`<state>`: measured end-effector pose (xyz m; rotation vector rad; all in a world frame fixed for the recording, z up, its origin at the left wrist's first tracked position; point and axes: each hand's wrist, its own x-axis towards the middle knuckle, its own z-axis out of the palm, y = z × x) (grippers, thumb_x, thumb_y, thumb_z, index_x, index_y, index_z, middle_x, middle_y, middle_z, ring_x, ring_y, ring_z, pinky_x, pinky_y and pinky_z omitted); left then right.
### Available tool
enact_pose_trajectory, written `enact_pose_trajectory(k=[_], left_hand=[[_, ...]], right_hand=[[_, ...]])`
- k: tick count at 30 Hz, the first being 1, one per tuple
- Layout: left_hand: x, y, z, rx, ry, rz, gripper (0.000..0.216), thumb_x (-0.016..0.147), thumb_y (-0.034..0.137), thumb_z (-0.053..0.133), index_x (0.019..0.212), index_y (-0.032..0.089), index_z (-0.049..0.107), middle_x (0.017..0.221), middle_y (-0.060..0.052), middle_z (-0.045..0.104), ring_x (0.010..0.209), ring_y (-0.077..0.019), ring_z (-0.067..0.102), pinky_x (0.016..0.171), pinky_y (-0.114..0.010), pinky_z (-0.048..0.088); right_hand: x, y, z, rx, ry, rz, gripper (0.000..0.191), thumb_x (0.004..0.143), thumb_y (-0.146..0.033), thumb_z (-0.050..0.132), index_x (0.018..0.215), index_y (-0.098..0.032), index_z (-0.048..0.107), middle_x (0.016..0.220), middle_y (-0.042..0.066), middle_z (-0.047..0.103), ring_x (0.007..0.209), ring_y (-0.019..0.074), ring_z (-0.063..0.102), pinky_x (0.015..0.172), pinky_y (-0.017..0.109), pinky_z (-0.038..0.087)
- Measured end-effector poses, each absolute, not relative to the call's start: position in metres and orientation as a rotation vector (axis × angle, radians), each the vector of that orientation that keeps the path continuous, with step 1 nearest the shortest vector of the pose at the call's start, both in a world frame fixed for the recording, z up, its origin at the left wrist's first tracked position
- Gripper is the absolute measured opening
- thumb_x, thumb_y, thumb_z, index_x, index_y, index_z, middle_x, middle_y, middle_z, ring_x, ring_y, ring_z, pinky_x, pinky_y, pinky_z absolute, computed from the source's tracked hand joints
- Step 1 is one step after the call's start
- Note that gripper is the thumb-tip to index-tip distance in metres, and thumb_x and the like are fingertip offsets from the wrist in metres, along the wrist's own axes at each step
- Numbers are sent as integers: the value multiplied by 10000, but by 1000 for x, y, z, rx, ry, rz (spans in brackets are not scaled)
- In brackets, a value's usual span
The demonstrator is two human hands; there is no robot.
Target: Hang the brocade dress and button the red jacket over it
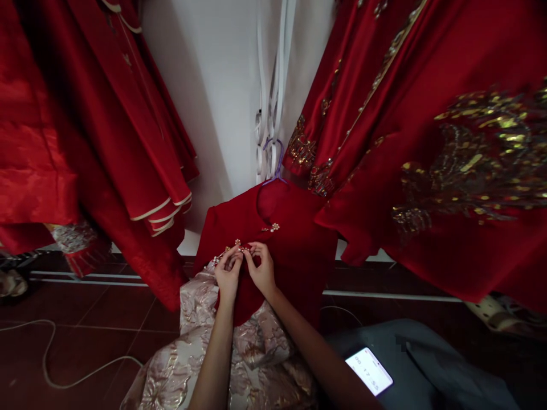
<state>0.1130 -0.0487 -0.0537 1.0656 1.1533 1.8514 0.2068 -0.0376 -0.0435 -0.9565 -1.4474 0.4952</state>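
A red garment [299, 239] hangs on a purple hanger [278, 171] in front of me. A pearl flower button [274, 228] sits below its round neckline. Lower on the left, along the garment's opening, is a row of pearl and gold ornaments [222, 254]. My left hand [228, 273] pinches a small pearl button [240, 249] at that edge between thumb and fingertips. Close beside it, my right hand [262, 270] is also closed in a pinch at the same button. The fingertips partly hide it. Below my hands lies pinkish-silver brocade fabric [200, 304].
Red garments [141, 131] hang at left, and others with gold sequins [474, 159] at right. White straps [277, 74] hang at the wall. A lit phone [370, 371] lies lower right on grey-blue fabric [410, 341]. A cable [53, 353] crosses the tiled floor; a shoe [491, 316] is far right.
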Motion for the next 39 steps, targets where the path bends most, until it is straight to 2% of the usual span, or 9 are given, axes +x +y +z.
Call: enact_pose_trajectory(k=[9,20,26,31,35,39], left_hand=[[112,-47,-58,1100,1125,1852,390,689,330,682,1035,152,655,1037,-100,677,890,-185,653,855,-338,521],[110,-47,-63,1463,1328,1910,250,762,286,614,975,181,691,960,-72,691,895,-185,636,879,-365,486],[111,-51,-58,1483,1384,1897,201,760,298,618,908,176,679,878,-54,683,800,-164,629,767,-315,508],[109,-51,-54,1548,1395,1894,174,758,286,622,886,177,665,865,-49,649,809,-157,602,752,-298,493],[108,-46,-55,1573,1394,1874,154,770,280,606,880,179,640,878,-50,622,832,-160,587,752,-294,484],[114,-49,-58,1501,1363,1872,215,805,262,549,1004,180,553,944,-58,598,816,-146,581,751,-295,486]], right_hand=[[207,-41,-54,-947,-1462,408,171,855,-273,501,1011,-204,511,923,68,567,829,159,567,744,308,513],[208,-40,-58,-930,-1432,344,127,858,-252,513,970,-197,539,905,59,569,814,149,571,719,294,517],[208,-37,-61,-959,-1407,354,136,857,-283,515,957,-195,540,893,54,572,805,146,579,712,290,522],[207,-37,-58,-977,-1391,374,135,851,-295,525,945,-199,538,883,53,583,792,144,582,711,289,525],[207,-35,-50,-1006,-1387,429,146,845,-321,529,923,-200,550,889,58,596,808,151,588,721,293,527],[222,-31,-37,-974,-1456,700,211,871,-370,468,959,-201,561,905,63,634,810,152,622,736,302,531]])
